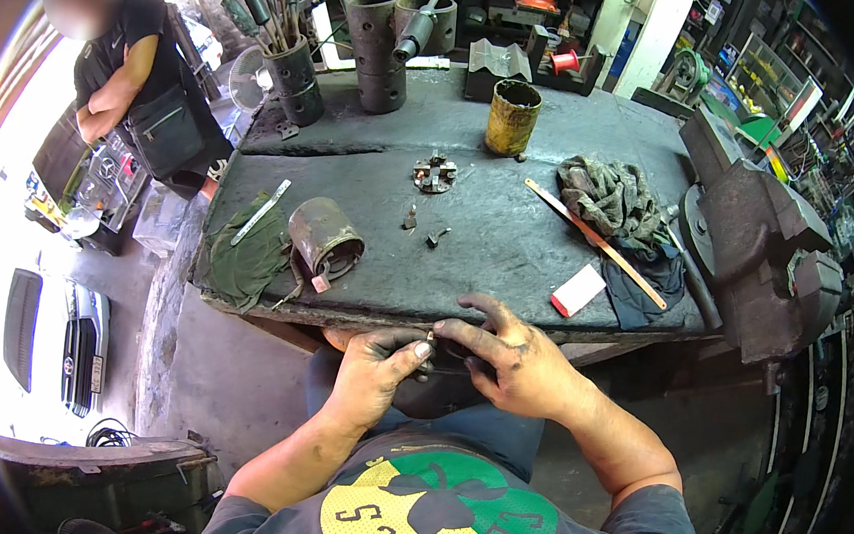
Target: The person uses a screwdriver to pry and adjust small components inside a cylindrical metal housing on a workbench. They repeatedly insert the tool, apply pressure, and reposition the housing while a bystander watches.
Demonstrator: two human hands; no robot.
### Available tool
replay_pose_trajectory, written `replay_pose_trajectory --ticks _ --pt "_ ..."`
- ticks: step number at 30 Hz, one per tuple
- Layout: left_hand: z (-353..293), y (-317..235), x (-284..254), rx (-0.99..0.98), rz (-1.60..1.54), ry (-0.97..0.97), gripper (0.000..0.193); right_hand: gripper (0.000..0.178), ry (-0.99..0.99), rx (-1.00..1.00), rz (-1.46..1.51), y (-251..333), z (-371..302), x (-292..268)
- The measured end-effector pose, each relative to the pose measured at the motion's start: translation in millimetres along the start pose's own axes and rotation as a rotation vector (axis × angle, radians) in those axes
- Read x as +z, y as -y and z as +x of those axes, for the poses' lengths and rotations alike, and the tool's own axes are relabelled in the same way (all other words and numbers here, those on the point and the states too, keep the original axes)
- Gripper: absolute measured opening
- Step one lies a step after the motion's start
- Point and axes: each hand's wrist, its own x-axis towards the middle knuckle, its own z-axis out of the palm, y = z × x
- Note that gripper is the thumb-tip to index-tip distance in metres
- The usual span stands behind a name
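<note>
Just off the near edge of the worktop (509, 248), the left hand (376, 365) is pinching a small piece (431, 337) between its thumb and curled fingers. The right hand (524, 367) is hovering beside it with fingers loosely spread, its index fingertip lying very near the piece; whether it is touching, I cannot tell. The piece is appearing over the person's lap rather than over the worktop — probably the main hazard. Both hands are looking dark with grime, so a greasy pinch could be letting the piece slip, and it would be dropping into the shadow below, where something so small might be hard to find. The fingers are also hiding most of it, so a wrong angle could be going unnoticed.

Farther in, two small dark parts, one standing nearer the left (410, 217) and one lying to its right (437, 237), are resting loose in front of a round slotted part (434, 174); a careless sleeve or knuckle could be scattering them. To the left, a cylindrical housing (326, 239) is lying on its side near the edge — a knock might be setting it rolling. At the right, a red-and-white box (578, 291) is sitting beside a long copper-coloured strip (599, 245), whose edge could be scratching a reaching forearm.
</note>
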Motion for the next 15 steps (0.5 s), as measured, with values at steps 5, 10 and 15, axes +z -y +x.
replay_pose_trajectory --ticks 5,10,15 --pt "-1.1 0.4 0.9 -0.005 0.027 -0.005 0.037 0.074 0.013 -0.052 -0.016 -1.0 -1.0 -2.8" --pt "-0.4 0.4 1.1 0.002 0.089 -0.01 0.038 0.073 -0.023 0.033 -0.012 1.6 -0.4 -2.5" --pt "-2.5 -1.6 -0.4 0.052 0.112 0.011 0.033 0.073 -0.017 0.012 -0.061 4.6 2.5 -2.3"
